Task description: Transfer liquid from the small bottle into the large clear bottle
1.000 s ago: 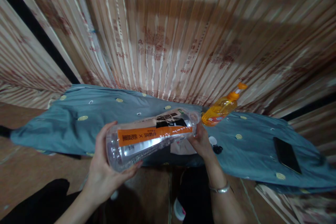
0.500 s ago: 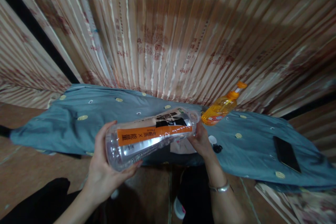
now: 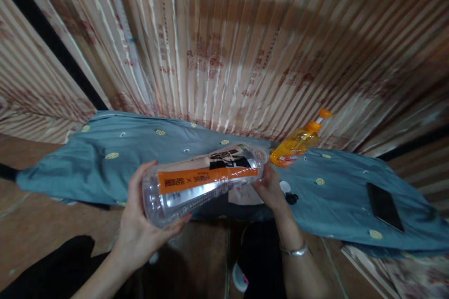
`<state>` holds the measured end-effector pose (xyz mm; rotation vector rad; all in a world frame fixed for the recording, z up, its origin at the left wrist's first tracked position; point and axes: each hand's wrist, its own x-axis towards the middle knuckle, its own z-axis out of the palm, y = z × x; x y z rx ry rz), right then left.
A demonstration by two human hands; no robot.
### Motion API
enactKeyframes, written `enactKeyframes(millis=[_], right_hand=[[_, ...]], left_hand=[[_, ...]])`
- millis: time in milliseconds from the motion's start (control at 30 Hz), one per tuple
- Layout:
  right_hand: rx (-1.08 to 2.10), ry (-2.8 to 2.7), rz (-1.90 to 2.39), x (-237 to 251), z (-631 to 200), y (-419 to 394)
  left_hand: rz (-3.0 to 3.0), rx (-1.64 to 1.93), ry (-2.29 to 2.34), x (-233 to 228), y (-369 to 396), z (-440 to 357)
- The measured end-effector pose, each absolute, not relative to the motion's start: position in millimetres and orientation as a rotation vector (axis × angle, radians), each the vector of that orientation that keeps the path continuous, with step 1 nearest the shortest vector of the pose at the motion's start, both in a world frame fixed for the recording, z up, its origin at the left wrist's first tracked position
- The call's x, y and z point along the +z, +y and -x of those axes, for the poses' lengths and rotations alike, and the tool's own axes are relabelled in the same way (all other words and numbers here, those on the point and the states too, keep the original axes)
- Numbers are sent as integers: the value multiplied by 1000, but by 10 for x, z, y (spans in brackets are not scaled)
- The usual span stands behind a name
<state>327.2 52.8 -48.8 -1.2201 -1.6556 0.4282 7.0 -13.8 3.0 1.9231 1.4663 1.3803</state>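
Observation:
A clear plastic bottle (image 3: pixel 201 182) with an orange and black label lies nearly level in front of me, its neck pointing away to the right. My left hand (image 3: pixel 140 224) cups its base from below. My right hand (image 3: pixel 269 188) grips the neck end, where the cap would be hidden by my fingers. A silver bracelet sits on my right wrist. Just beyond the bottle's neck an orange pump bottle (image 3: pixel 297 142) stands on the blue cloth (image 3: pixel 105 163).
A dark phone (image 3: pixel 384 205) lies on the cloth at the right. A small white cap and a black cap (image 3: pixel 287 192) rest beside my right hand, next to a white paper. Striped pink curtains hang close behind. Brown floor lies below.
Both hands keep the bottle in nearly the same place; the view has shifted very slightly.

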Motion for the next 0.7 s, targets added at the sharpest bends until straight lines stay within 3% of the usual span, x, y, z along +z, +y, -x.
enactKeyframes(millis=[700], right_hand=[[456,-1632,1268,-481,-3262,522]], left_hand=[[-1761,1412,1502,68,-170,-133]])
